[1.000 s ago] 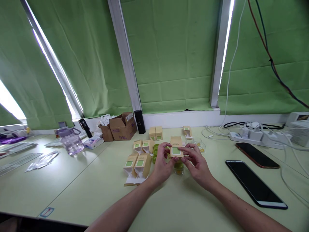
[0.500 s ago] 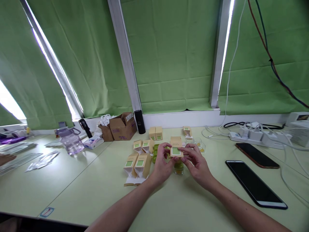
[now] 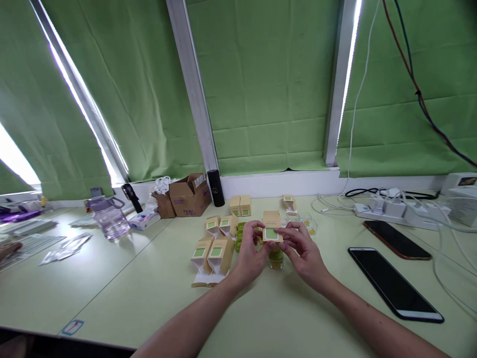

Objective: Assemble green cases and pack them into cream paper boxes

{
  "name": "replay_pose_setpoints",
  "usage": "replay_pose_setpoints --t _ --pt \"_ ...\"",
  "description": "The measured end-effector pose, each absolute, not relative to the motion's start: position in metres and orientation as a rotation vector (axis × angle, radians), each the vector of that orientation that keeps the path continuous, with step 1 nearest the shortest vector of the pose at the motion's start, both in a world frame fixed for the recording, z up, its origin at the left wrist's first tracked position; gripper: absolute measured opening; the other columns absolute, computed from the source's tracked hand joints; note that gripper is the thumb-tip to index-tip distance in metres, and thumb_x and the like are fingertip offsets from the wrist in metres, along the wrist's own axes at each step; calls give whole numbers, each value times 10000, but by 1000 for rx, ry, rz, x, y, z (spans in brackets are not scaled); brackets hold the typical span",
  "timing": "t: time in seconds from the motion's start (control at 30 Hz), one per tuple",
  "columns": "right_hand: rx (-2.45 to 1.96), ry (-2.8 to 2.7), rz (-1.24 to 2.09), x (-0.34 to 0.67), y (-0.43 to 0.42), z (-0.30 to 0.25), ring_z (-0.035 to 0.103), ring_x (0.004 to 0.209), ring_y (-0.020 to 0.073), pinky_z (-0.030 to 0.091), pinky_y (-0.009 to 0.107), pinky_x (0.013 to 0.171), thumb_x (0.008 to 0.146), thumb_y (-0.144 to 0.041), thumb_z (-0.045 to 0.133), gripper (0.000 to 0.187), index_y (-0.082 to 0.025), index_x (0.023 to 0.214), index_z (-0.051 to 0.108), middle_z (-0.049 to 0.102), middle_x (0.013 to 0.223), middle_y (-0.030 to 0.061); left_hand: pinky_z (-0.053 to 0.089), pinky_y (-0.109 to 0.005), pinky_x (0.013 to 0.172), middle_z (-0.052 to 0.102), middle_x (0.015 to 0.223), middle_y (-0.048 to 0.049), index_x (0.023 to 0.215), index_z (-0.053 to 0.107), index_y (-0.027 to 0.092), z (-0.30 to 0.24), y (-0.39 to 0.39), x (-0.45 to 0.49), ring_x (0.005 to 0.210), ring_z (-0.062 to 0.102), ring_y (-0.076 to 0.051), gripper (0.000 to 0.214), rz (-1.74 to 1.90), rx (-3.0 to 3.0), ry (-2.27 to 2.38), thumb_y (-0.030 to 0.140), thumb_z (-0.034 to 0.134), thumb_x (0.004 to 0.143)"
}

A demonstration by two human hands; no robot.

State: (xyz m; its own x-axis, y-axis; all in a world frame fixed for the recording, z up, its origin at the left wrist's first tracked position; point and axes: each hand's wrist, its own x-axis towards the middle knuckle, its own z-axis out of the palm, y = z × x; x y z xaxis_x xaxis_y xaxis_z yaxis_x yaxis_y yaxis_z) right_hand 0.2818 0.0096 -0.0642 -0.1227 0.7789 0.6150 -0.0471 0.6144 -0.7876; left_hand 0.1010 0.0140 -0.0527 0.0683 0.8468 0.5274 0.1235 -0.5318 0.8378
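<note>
Between my two hands is a small tan cardboard box (image 3: 272, 219) with a green square on its face. My left hand (image 3: 252, 253) pinches its left side, and my right hand (image 3: 303, 254) grips its right side with thumb and fingers. Just below the box, a small clear jar with green in it (image 3: 276, 261) stands on the table. Green containers (image 3: 239, 238) sit beside my left hand, partly hidden by it. To the left stand two larger tan boxes with open flaps (image 3: 220, 252), and smaller tan boxes (image 3: 226, 225) are behind them.
Two phones (image 3: 395, 283) lie at the right, near a power strip (image 3: 398, 215) with cables. Clear round containers (image 3: 308, 223) sit behind my right hand. A brown carton (image 3: 190, 195), a black cylinder (image 3: 215, 188) and a purple bottle (image 3: 109, 217) stand leftward. Another person's hand (image 3: 9, 250) shows at far left.
My hands and the box between them have barely moved. At the far left, the other person's hand has shifted slightly.
</note>
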Motion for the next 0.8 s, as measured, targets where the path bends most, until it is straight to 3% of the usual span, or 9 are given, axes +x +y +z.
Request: replay_pose_setpoints --t 0.2,0.43,0.57,0.67,0.73,0.8 --pt "-645 -1544 799 281 8 -63 664 999 176 642 374 937 986 -471 658 312 -342 1262 726 427 1242 62 452 -348 854 598 1124 -63 1182 525 247 -52 13 100 921 580 -191 390 1552 1811 987 442 739 920" --pt "-723 -1565 760 281 9 -65 613 1249 256 548 459 1125 988 -513 637 399 -335 1343 678 360 1456 89 477 -429 1046 525 1359 -106 1326 500 271 -53 14 98 1217 570 -250 396 1610 2009 995 373 662 980" --pt "-738 -1609 722 281 10 -67 375 1519 309 486 483 1181 1006 -490 611 389 -365 1372 653 330 1581 76 436 -480 1148 488 1435 -119 1384 524 277 -48 9 98 1373 484 -289 427 1622 2152 1106 351 654 984" --pt "-746 -1665 682 281 8 -66 221 1597 312 389 533 1240 1018 -452 598 399 -382 1410 622 344 1637 55 431 -496 1175 483 1437 -126 1428 529 280 -45 6 99 1402 466 -300 451 1617 2210 1141 350 632 995" --pt "-750 -1705 677 281 6 -66 240 1593 310 319 569 1269 1023 -431 595 481 -396 1498 529 364 1655 51 434 -492 1181 481 1438 -126 1472 505 284 -45 6 99 1406 465 -300 496 1621 2240 1137 354 627 997" --pt "-706 -1717 693 282 4 -67 350 1544 300 334 571 1261 1026 -416 592 604 -405 1589 375 366 1666 56 441 -482 1177 479 1445 -127 1510 477 285 -46 7 98 1402 470 -296 530 1622 2253 1145 361 616 1004"
